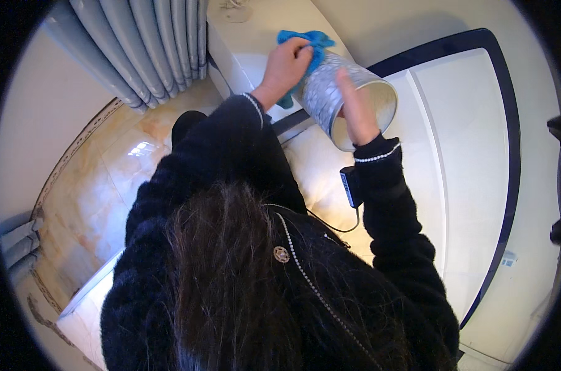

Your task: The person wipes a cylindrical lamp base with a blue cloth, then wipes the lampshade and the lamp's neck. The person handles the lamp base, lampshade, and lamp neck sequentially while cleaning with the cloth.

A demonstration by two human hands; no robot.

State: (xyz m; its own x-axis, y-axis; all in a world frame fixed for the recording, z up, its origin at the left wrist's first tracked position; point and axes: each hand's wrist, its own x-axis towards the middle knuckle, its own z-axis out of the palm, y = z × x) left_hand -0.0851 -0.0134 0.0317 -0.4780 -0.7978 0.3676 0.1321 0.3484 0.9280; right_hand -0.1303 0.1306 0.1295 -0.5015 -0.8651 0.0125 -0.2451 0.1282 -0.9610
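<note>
My left hand [285,67] grips a crumpled blue cloth [313,39] and presses it to the far part of a cylindrical bin or lampshade [326,86]. The cylinder has a silvery patterned outside and a pale rim, and it is tilted with its open end toward me and to the right. Over the near rim lies my right hand [358,111], slightly blurred, holding the cylinder there. Some of its fingers are hidden, apparently inside the opening. Part of the cloth hangs below my left wrist.
Behind the cloth stands a white cabinet [262,18] with a clear glass item [236,11] on it. Grey-blue curtains [155,46] hang to the left above a marbled tile floor [109,157]. A white panel with a black frame [507,139] spans the right. A cabled black box [350,188] hangs near my right sleeve.
</note>
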